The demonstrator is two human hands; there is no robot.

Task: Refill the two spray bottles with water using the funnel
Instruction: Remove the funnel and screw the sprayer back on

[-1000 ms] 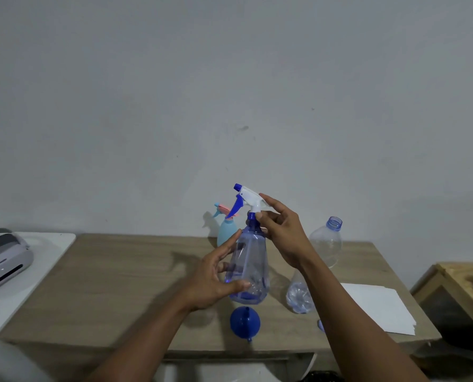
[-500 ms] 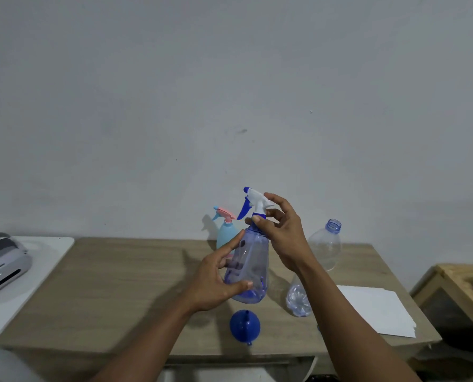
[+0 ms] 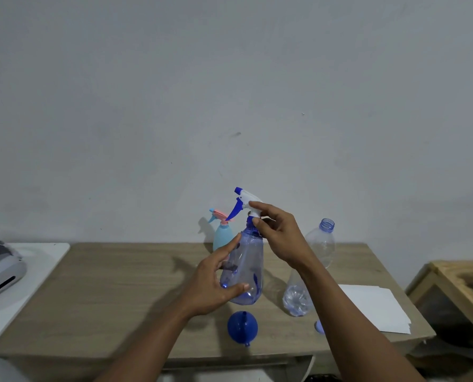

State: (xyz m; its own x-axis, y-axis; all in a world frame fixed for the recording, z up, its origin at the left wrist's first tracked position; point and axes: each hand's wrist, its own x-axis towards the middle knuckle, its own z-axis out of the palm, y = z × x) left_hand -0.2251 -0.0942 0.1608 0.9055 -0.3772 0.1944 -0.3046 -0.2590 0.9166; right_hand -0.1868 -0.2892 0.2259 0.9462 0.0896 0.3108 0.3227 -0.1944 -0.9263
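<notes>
- Lower centre, nearest us: a round blue plastic funnel (image 3: 242,328) lies on the pale wooden table (image 3: 119,285).
- Just above it, our left hand (image 3: 216,283) curls round the belly of the translucent blue plastic spray bottle (image 3: 247,268), which is roughly upright with its long axis vertical.
- Our right hand (image 3: 280,237) sits directly over it, pinching the base of its white-and-blue trigger head (image 3: 243,198); we judge unscrewing comes next.
- Right of centre: an uncapped clear plastic water bottle (image 3: 322,244).
- Farthest, by the wall: a pale blue spray bottle with pink trigger (image 3: 222,235).
</notes>
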